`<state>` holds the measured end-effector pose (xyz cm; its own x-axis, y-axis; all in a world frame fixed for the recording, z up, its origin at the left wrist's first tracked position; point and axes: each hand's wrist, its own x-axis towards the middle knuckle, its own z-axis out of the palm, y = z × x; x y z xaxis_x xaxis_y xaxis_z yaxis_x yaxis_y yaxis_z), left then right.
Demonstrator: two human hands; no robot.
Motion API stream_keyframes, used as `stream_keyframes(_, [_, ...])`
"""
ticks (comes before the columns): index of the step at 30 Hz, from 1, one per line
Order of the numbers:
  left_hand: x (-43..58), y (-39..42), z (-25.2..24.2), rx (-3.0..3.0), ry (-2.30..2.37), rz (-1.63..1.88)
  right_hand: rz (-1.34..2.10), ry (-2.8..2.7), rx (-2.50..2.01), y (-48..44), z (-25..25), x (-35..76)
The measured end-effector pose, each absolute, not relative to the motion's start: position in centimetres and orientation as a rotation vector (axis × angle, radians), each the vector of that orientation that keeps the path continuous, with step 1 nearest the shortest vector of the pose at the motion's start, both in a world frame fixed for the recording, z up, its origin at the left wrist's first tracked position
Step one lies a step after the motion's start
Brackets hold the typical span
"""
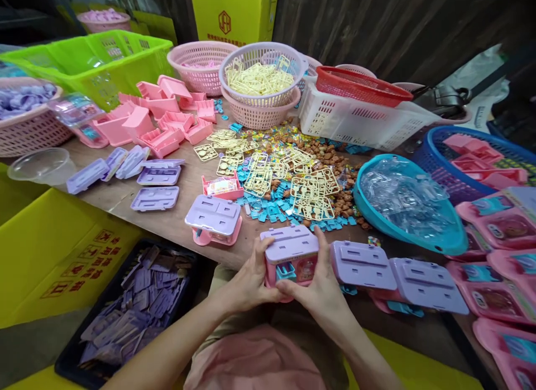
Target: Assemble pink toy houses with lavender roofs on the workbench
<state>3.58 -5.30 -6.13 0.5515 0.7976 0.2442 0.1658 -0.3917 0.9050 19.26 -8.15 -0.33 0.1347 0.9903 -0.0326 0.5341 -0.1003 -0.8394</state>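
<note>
A pink toy box with a purple lid (292, 246) is held at the table's front edge. My left hand (250, 275) grips its left side, and my right hand (320, 278) grips its right side; both thumbs meet near the bottom front. A small blue piece shows in the box's front opening. Left of it stands another lidded pink box (214, 219), with an open pink box (221, 186) behind. To the right sit two more purple-lidded boxes (363, 265).
Cream frames (314, 194), blue pieces and brown pieces lie mid-table. Pink parts (167, 119) and purple lids (159, 172) are on the left. A teal basin (454, 239) and finished-looking pink boxes (500, 289) stand right. A black crate (69, 353) of purple pieces sits below left.
</note>
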Motion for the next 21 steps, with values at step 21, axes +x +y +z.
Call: stream_keyframes(21, [3.4,-4.6,-5.4,1.812,0.884,0.791,0.745,-1.523,-1.596,-8.2,0.2,18.8])
